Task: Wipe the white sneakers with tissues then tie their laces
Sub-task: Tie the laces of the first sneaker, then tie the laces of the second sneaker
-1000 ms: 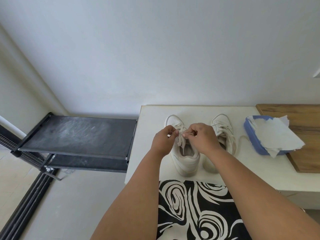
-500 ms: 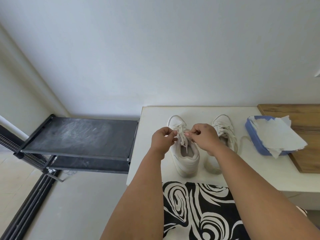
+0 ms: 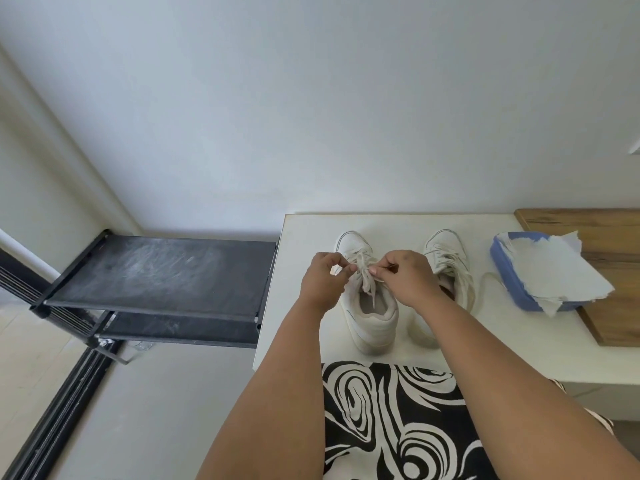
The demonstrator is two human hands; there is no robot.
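Evidently soft and limp, the laces (image 3: 364, 271) were pinched near the knot by both hands' curled fingers (image 3: 347, 268).

Soft, even daylight fills the scene, bright without harsh glare. The pale grey-white wall (image 3: 311, 98) is lit smoothly, a little dimmer toward the upper corners. Only faint, diffuse shadows lie on the white tabletop (image 3: 485, 341). The dusty black metal shelf rack (image 3: 156, 271) shows a dull sheen. Wide-angle distortion bends straight lines near the frame's left edge. Focus is mostly sharp, with slight softness on fine detail.
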